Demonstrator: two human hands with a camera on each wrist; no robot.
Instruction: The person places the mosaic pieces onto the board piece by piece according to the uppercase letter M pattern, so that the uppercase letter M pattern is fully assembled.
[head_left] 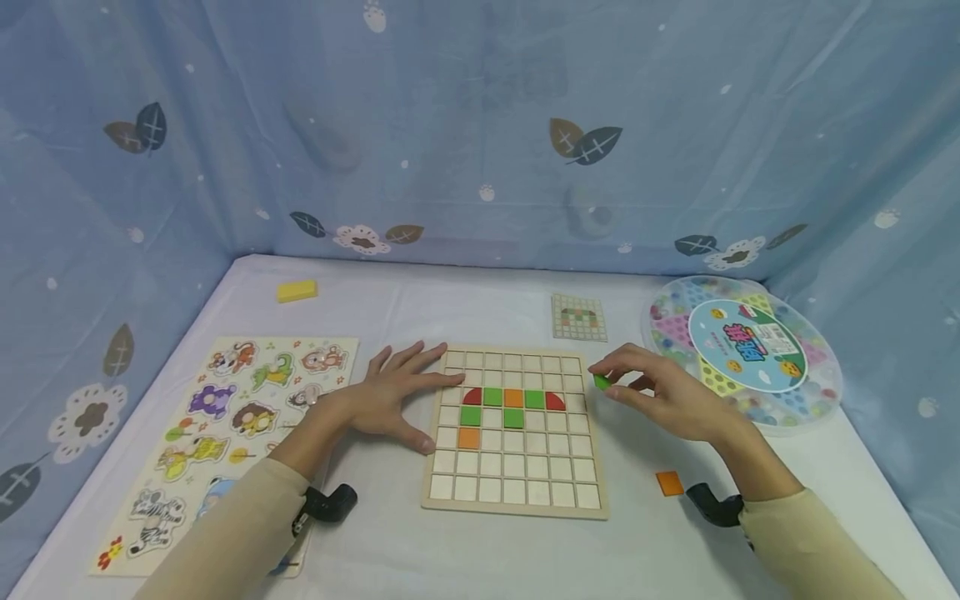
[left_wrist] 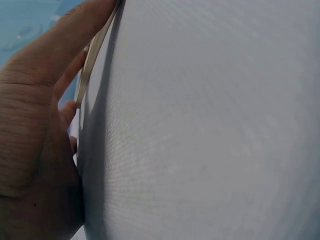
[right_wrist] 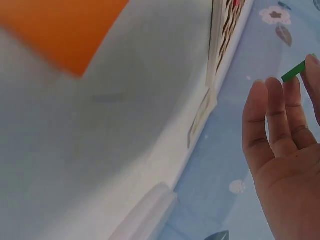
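Note:
A square wooden grid board [head_left: 525, 492] lies mid-table, with several red, green and orange tiles set in its cells. My left hand [head_left: 390, 392] rests at the board's left edge, fingers spread and straight, fingertips and thumb touching the frame. Just off the board's right edge, my right hand [head_left: 663, 396] pinches a green tile [head_left: 602, 382] between thumb and fingers. The right wrist view shows that green tile [right_wrist: 293, 71] edge-on at the fingertips. On the table below the right hand lies a loose orange tile [head_left: 670, 483], close to the right wrist camera.
Behind the board lies a small pattern card [head_left: 579, 317] showing a coloured grid. A wooden animal puzzle [head_left: 247, 367] lies at left, partly under the left arm. A round clear game box [head_left: 750, 346] sits at right, and a yellow block [head_left: 297, 291] at the back left.

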